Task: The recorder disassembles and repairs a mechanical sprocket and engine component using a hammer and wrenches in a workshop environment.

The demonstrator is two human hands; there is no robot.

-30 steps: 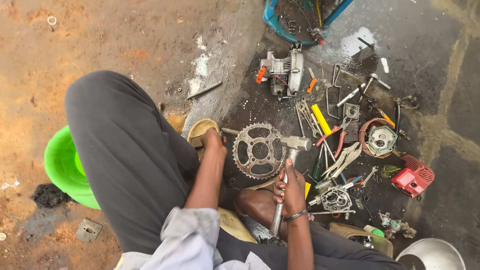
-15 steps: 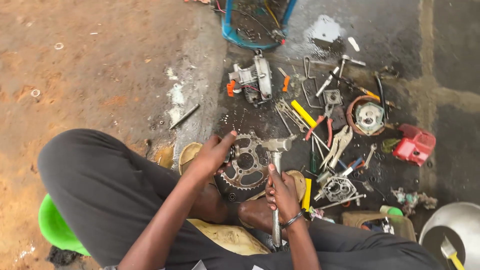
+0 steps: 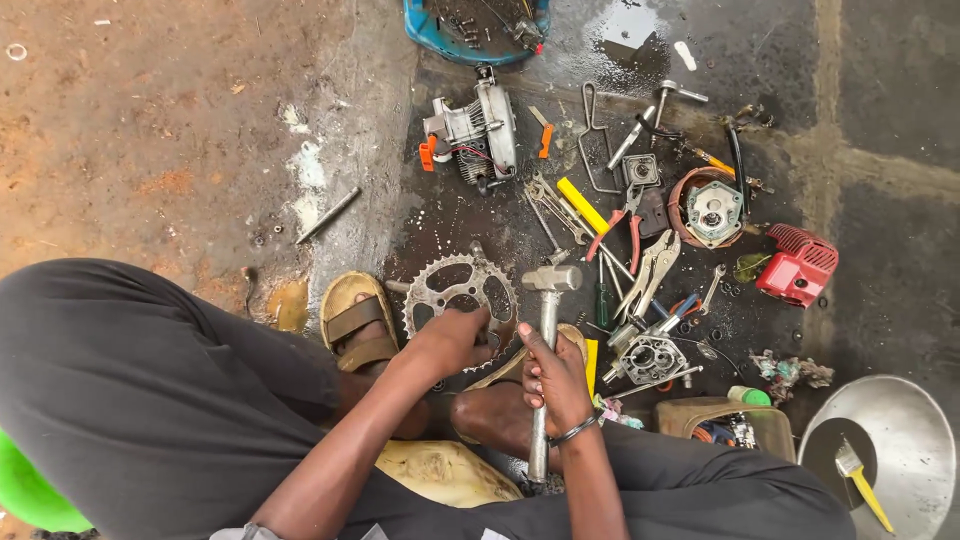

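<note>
My left hand (image 3: 452, 340) rests on the near edge of a toothed metal sprocket (image 3: 455, 290) lying on the oily ground. A steel hammer (image 3: 548, 330) is gripped mid-handle by my right hand (image 3: 552, 378), with its head close to the sprocket's right side. Both hands work between my knees; my feet in tan sandals (image 3: 357, 322) sit under them. A bracelet circles my right wrist.
Beyond the sprocket lie a small engine (image 3: 478, 130), pliers (image 3: 648, 268), wrenches, a yellow-handled tool (image 3: 583, 205), a round coil part (image 3: 712, 208) and a red cover (image 3: 797, 265). A metal bowl (image 3: 905, 425) holds a brush at right. A green tub (image 3: 30, 495) sits behind my left leg.
My left hand has gone from the sandal onto the sprocket. The view has tilted down and closer, and the hammer head has come nearer the sprocket.
</note>
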